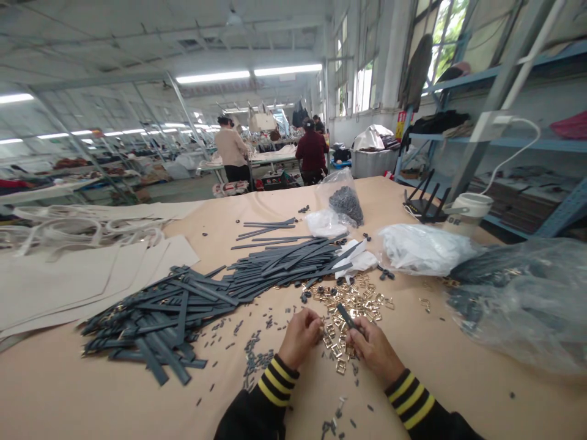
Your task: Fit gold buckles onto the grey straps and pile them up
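**Operator:** What does my right hand have?

**Spotter:** Your right hand [373, 351] is closed, gripping a short dark grey strap piece [346, 316] between thumb and fingers, with the strap's tip angled up and away from you.

**Operator:** And my left?

**Spotter:** Your left hand [300, 338] is closed too, fingers curled in and touching the right hand's work. You can't tell from this view whether it pinches anything of its own. Black sleeves with yellow-striped cuffs [277, 382] run back to the near edge of the tan paper-covered bench [73, 391].

**Operator:** What's around them?

**Spotter:** The strap piece sits just above a loose heap of gold rectangular metal buckles [353, 311], right beside your 2 hands. Small dark grey plastic pieces [252, 360] lie scattered to the left of your left hand. A long spread of flat dark grey straps [156, 318] runs across the middle of the bench.

**Operator:** Further out?

**Spotter:** Toward the far edge sits a clear plastic bag of small dark grey parts [343, 198]. A white plastic bag [424, 247] and a large clear plastic bag [513, 299] lie on the right, and beige canvas panels [68, 287] are stacked on the left. 2 co-workers [312, 150] stand beyond the far edge.
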`<state>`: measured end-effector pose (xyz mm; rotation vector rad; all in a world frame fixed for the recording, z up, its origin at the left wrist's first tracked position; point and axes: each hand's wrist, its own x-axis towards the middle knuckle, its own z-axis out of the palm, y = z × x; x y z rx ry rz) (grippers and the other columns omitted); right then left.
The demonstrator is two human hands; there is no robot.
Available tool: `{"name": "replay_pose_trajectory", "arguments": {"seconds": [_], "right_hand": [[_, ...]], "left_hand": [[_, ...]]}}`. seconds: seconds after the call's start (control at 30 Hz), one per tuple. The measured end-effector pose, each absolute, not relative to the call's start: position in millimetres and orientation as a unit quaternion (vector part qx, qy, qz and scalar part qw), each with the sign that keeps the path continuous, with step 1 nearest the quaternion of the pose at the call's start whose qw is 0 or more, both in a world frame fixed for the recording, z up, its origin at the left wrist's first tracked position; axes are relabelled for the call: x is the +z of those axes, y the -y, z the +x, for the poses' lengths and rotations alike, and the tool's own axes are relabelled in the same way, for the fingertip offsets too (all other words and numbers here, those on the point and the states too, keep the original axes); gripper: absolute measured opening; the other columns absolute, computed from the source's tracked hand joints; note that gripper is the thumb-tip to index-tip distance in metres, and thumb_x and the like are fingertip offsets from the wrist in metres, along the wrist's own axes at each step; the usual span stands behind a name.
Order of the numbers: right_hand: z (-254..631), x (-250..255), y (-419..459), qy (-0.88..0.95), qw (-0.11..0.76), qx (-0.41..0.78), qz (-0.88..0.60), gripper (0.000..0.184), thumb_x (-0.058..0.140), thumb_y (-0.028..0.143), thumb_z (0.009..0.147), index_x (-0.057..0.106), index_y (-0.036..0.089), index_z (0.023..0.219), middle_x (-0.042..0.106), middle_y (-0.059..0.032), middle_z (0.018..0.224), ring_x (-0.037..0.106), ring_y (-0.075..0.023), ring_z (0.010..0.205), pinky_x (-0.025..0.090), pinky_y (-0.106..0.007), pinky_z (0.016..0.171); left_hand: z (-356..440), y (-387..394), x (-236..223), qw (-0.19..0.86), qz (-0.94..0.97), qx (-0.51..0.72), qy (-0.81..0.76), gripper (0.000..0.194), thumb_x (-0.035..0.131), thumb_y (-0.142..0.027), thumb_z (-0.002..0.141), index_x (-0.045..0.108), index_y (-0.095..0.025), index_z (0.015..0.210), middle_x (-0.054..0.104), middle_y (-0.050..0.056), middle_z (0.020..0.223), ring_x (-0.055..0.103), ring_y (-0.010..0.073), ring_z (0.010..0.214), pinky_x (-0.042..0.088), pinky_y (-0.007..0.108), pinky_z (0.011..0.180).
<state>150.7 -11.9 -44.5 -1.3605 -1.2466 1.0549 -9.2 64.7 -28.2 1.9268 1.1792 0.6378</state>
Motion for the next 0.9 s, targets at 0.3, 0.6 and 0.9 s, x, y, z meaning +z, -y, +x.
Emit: {"name": "replay_pose_trajectory", "arguments": {"seconds": [0.3,0.6,0.9], "right_hand": [[127.3,-28.2,11.3,0.577,0.432,0.446,-0.531,0.02,0.049,0.031,0.079,0.059,0.014,0.084,0.06,-0.0008,0.071,0.053,-0.0141,0.064,0.042,-0.024,0.058],[120.2,-39.8,11.2,0.593,0.406,0.465,-0.517,0.026,0.051,0.038,0.078,0.055,0.014,0.067,0.056,0.0015,0.06,0.049,-0.0107,0.056,0.039,-0.021,0.053],[123.7,-36.9,13.6,0.523,0.385,0.55,-0.525,0.03,0.05,0.045,0.077,0.053,0.015,0.077,0.049,0.0061,0.053,0.034,-0.0035,0.034,0.023,-0.015,0.033]], "left_hand": [[-25.0,-40.8,-29.3,0.725,0.495,0.287,-0.384,0.027,0.062,-0.036,0.067,0.049,-0.013,0.07,0.062,0.002,0.059,0.055,0.0084,0.048,0.041,0.018,0.045],[-21.8,-29.3,-40.5,0.708,0.534,0.28,-0.368,0.028,0.055,-0.04,0.072,0.042,-0.015,0.07,0.061,0.0,0.051,0.052,0.0074,0.036,0.038,0.016,0.035],[-28.2,-27.5,-45.2,0.754,0.489,0.288,-0.332,0.03,0.055,-0.043,0.073,0.042,-0.016,0.076,0.054,-0.006,0.043,0.044,0.005,0.029,0.03,0.012,0.028]]}}
